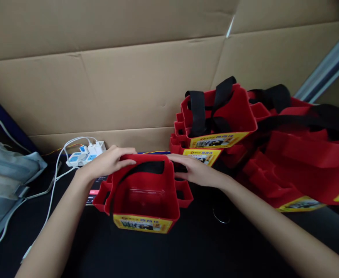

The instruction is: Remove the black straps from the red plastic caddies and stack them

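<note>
A red plastic box (pixel 146 183) with a yellow printed label on its front is held between my two hands over the black tabletop. It has small side pockets, and a black strap (pixel 150 167) lies across its opening. My left hand (pixel 111 160) grips the far left corner of the rim, thumb inside. At the far right corner, my right hand (pixel 196 170) has its fingers against the rim and side; some fingertips are hidden. Inside, the box shows a bare red bottom.
Stacked red boxes (pixel 241 104) with black straps stand at the right. A white power strip (pixel 86 154) with plugged cables lies behind my left hand. A phone-like screen (pixel 92 193) is partly covered by the box. Cardboard (pixel 129 92) walls the back; a grey bag (pixel 10 173) sits left.
</note>
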Motion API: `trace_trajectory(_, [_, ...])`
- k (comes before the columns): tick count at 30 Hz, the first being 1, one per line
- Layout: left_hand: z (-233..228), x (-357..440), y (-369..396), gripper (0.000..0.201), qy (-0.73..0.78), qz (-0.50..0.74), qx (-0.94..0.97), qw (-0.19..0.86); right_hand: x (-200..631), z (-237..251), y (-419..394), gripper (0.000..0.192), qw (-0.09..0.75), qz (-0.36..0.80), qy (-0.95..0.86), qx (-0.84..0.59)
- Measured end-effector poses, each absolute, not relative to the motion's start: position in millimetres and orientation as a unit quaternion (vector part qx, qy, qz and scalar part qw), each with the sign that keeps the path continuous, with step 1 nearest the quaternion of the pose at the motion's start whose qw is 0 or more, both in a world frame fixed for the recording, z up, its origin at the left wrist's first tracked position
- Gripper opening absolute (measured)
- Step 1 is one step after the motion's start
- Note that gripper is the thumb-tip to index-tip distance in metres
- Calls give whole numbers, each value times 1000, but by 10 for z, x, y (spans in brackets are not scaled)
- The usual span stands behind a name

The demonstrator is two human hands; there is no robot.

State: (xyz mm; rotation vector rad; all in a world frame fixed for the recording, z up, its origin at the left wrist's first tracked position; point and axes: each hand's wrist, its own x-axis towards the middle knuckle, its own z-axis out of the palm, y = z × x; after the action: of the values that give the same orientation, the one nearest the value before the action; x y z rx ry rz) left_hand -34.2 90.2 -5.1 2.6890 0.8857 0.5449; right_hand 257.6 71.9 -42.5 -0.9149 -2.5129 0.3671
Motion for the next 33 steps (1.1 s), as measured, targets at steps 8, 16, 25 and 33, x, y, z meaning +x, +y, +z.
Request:
trace_trajectory(8, [-46, -363, 924, 18, 297, 190, 929, 110, 2684, -686, 850, 24, 150, 38, -890, -429])
trace_trajectory(16, [-53, -386, 957, 20, 318, 192, 925, 86, 3111, -953, 601, 28, 8, -95, -800, -593])
trace_trajectory(25, [-41, -465, 1799, 20, 392, 245, 887, -1, 3123, -839, 398, 36, -38, -134, -810, -569])
trace_trajectory(33, [-339, -430, 1178, 46, 380, 203, 898, -84, 3751, -859, -139, 69, 30, -20, -864, -502])
